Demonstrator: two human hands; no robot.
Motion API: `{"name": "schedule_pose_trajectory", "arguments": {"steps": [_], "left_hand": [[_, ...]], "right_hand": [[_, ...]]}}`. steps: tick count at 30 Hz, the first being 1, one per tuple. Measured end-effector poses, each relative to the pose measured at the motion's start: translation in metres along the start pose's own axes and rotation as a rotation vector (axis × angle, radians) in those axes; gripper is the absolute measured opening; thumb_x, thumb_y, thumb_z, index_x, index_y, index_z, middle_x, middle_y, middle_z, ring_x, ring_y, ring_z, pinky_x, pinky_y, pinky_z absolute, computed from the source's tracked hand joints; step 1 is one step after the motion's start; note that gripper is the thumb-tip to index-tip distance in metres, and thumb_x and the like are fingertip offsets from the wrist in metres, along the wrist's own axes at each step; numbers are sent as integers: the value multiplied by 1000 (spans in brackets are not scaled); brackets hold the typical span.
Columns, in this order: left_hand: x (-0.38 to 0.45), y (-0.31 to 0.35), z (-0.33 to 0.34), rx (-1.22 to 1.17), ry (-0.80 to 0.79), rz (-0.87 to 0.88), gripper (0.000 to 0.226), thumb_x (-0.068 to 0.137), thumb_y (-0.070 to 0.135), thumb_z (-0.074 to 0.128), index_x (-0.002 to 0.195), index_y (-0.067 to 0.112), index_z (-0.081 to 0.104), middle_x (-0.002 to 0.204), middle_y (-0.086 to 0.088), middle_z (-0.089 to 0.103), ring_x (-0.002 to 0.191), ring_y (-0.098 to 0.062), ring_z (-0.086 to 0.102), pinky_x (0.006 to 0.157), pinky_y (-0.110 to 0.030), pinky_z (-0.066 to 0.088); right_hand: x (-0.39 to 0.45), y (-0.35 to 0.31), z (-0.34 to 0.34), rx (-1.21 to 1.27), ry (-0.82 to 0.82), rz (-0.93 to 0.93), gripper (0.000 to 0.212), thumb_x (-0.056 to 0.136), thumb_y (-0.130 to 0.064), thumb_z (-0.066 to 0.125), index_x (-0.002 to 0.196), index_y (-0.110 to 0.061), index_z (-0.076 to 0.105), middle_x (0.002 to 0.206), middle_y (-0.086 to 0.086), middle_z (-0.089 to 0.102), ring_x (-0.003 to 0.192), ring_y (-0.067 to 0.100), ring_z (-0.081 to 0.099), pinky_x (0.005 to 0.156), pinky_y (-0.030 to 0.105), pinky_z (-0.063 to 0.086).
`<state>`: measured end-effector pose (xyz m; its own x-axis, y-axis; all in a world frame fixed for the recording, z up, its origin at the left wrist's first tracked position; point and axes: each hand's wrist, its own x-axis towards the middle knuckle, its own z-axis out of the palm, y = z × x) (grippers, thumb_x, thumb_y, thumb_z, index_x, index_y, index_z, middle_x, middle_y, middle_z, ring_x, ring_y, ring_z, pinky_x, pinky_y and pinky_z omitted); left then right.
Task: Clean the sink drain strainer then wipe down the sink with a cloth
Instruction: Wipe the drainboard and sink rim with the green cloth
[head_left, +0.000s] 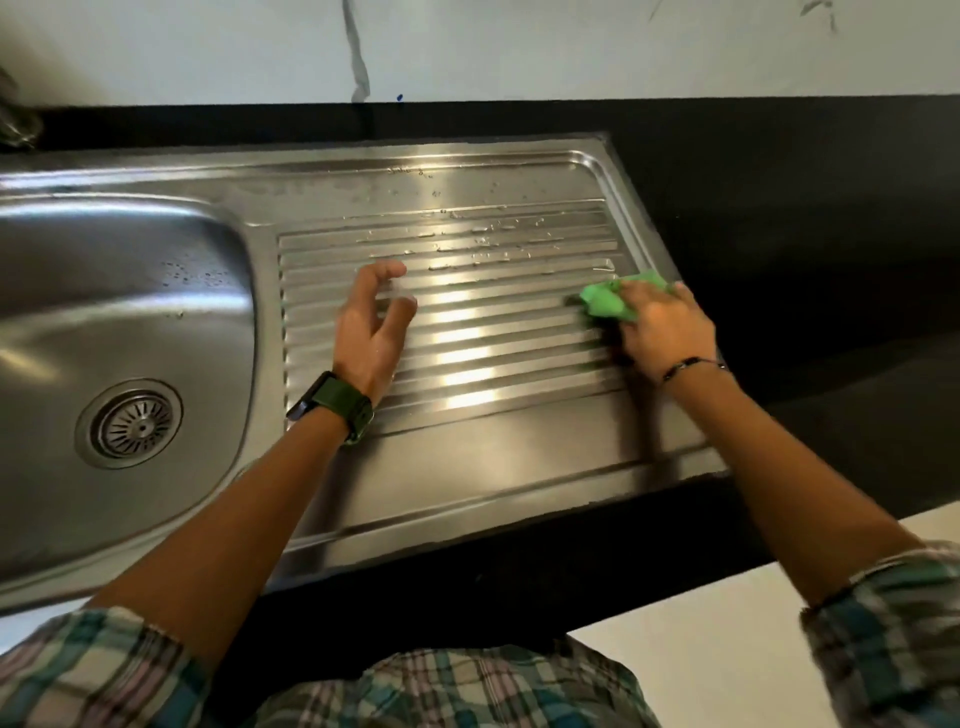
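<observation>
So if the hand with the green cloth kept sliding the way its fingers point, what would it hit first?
The right hand points up and left across the ribbed draining board. It would probably first meet the water drops on the far ribs, then the raised back edge of the sink; nothing solid stands between.
</observation>
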<state>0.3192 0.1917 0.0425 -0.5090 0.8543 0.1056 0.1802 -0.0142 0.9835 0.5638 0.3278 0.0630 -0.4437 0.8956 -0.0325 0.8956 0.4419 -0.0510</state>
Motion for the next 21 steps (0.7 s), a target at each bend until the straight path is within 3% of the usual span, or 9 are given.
{"name": "schedule_pose_trajectory", "arguments": {"steps": [3,5,7,11,14,16,19,21], "left_hand": [[-2,-1,-4,-13,15,-22,43,80,24,43,120,7,47,117,-10,53,94,-22,52,76,-25,48],[-3,-2,-11,-45,46,-47,42,80,24,43,119,8,47,122,-18,53,98,-33,53,86,-46,48],[-5,-4,-19,-75,110,-75,42,80,24,43,119,8,47,124,-21,51,105,-39,51,92,-56,45],[-9,-7,-26,-98,190,-106,41,80,26,43,118,9,49,112,-4,53,100,-21,51,90,-47,45],[-10,-11,-27,-108,223,-108,40,81,27,42,117,10,50,100,9,54,89,-9,51,78,-28,43],[-11,-11,-25,-108,260,-105,40,80,27,42,115,11,51,98,10,53,85,-5,49,74,-23,40],[-11,-8,-28,-202,357,-142,32,78,28,42,108,18,51,96,6,54,83,-8,51,74,-27,45],[-10,-7,-33,-231,450,-147,30,77,25,41,105,19,51,101,-1,55,91,-13,52,85,-38,48]], "right_hand": [[4,3,-2,58,67,112,37,84,-9,51,121,-8,55,114,24,61,109,41,54,96,41,40],[3,-12,4,67,102,178,31,84,-10,49,114,-4,57,105,25,64,101,42,56,88,42,45],[0,-32,11,66,135,210,28,86,-12,49,110,-2,58,101,25,64,96,42,59,80,42,48],[-4,-80,20,58,169,178,30,88,-20,50,109,0,58,94,21,67,90,38,61,66,39,47],[-11,-125,25,138,168,135,32,87,-22,49,111,-2,57,102,19,66,99,36,58,78,40,47],[-14,-164,28,245,168,39,28,86,-18,49,108,-3,59,106,18,65,102,36,56,87,40,43],[-7,-231,33,294,164,-180,22,89,-18,45,99,-8,63,103,13,67,102,31,58,96,37,39],[0,-261,35,244,126,-362,25,93,-24,39,95,-14,62,103,6,67,103,24,59,102,35,33]]}}
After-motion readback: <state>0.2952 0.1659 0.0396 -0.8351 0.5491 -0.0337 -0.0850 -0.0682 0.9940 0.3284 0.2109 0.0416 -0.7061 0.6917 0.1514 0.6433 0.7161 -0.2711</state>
